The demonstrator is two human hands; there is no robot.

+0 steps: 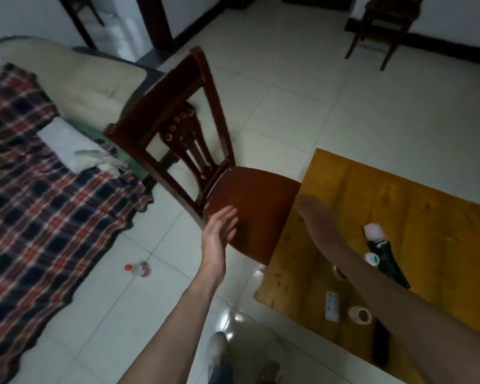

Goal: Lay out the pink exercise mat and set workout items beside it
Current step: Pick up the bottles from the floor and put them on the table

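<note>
Floor (302, 87): from my remote seat I read pale glossy tile, the open stretch beyond the chair being the likeliest place for a mat; I would keep that stretch free.
Pink mat: not in view anywhere in this frame, so I cannot tell where it lies; finding it comes first.
Plaid blanket (39, 189): it spills off the sofa onto the tile at left; I judge it a snag risk if the chair slides that way.
Chair (205, 162): dark wood, its seat tucked under the table's corner; probably the step in hand is shifting it aside. Lift, don't drag, on this slick tile.
Table (399, 212): yellow wood, holding small items too blurred to name.
Right hand (309, 206): blurred over the seat's edge; whether it is spread or gripping I cannot tell.
Left hand (222, 228): fingers straight and together, palm at the seat's front rim, gripping nothing.
Bottle (139, 269): red-capped, lying on the tile near the blanket; mind it underfoot.
</note>
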